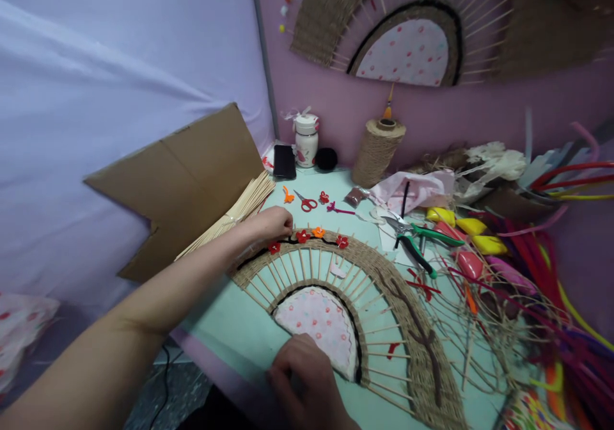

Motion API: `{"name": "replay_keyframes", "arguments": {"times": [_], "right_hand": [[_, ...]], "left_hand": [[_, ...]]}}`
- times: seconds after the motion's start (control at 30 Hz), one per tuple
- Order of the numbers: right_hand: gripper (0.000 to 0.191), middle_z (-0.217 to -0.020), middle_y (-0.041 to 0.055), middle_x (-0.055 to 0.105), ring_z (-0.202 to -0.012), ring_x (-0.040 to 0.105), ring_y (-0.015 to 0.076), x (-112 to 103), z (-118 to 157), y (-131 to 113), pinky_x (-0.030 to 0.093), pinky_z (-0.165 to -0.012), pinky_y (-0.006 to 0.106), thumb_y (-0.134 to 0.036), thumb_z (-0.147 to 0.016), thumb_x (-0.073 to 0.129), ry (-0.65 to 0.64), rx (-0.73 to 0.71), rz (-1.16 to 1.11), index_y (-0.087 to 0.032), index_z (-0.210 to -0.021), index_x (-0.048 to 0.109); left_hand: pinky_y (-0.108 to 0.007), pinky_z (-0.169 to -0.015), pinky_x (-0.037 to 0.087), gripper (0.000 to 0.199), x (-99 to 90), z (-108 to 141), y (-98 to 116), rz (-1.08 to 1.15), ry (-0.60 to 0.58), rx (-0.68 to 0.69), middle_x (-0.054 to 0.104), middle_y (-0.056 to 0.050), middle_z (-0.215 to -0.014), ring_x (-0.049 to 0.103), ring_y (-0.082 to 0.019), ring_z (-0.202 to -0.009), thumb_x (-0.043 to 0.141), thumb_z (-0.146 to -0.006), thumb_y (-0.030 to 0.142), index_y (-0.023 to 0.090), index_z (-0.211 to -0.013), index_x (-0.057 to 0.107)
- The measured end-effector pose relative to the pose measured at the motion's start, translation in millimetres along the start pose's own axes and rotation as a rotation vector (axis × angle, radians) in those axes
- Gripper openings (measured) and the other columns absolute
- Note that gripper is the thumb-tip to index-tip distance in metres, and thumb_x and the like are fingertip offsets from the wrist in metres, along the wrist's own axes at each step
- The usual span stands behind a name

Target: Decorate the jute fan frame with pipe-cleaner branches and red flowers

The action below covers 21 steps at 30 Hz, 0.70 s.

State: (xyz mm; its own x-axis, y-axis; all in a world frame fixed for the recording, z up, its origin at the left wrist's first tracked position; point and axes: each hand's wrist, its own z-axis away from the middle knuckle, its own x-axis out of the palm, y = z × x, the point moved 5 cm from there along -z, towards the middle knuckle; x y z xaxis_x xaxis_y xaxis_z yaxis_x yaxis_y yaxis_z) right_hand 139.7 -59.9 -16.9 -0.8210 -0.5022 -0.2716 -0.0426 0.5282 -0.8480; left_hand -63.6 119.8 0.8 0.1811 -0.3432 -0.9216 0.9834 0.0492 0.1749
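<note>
A woven fan-shaped piece [369,260] of sticks and twine lies on the pale green table, with a dotted half-round cloth [321,324] at its centre. Red flowers [302,236] and an orange flower [318,232] sit along its upper band, and a brown branch shape [422,337] lies on its right side. My left hand [278,222] is closed at the upper left edge of the band, beside the flowers; anything in its fingers is hidden. My right hand [304,379] rests with curled fingers at the lower edge of the cloth, and its fingertips are unclear.
Scissors [307,203], a twine spool [378,151], a bottle [306,141] and a phone [284,162] stand or lie behind the piece. Sticks [235,215] and cardboard [187,187] are at left. Green-handled pliers [417,251], twine and coloured stems crowd the right.
</note>
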Motion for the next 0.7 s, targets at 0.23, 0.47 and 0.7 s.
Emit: {"name": "replay_keyframes", "arguments": {"times": [0.23,0.47,0.7], "right_hand": [[0.03,-0.057,-0.0013,0.056,-0.059,0.052,0.0108,4,1,1,0.037,-0.059,0.026,-0.03,-0.093,0.048,-0.001,-0.023,0.026,-0.02,-0.064,0.048],[0.038,-0.053,-0.0012,0.057,-0.055,0.052,0.0105,11,1,5,0.038,-0.06,0.027,-0.04,-0.095,0.044,0.059,-0.052,0.108,-0.021,-0.062,0.049],[0.03,-0.057,-0.0027,0.062,-0.06,0.059,0.0106,23,0,17,0.042,-0.064,0.026,-0.041,-0.087,0.061,-0.097,-0.002,0.305,-0.022,-0.064,0.054]], "left_hand": [[-0.03,-0.07,0.043,0.026,10.9,21,20,-0.156,0.156,0.102,0.071,-0.014,-0.087,0.065,-0.024,-0.08,0.048,-0.083,0.014,0.015,-0.078,0.073],[-0.03,-0.069,0.043,0.03,19.5,25,26,-0.258,0.145,0.081,0.069,-0.015,-0.086,0.064,-0.025,-0.08,0.041,-0.084,0.01,0.016,-0.08,0.07],[-0.032,-0.069,0.044,0.017,29.6,12,13,-0.175,0.172,0.089,0.065,-0.012,-0.078,0.062,-0.025,-0.069,0.052,-0.076,0.019,0.02,-0.07,0.068]]}}
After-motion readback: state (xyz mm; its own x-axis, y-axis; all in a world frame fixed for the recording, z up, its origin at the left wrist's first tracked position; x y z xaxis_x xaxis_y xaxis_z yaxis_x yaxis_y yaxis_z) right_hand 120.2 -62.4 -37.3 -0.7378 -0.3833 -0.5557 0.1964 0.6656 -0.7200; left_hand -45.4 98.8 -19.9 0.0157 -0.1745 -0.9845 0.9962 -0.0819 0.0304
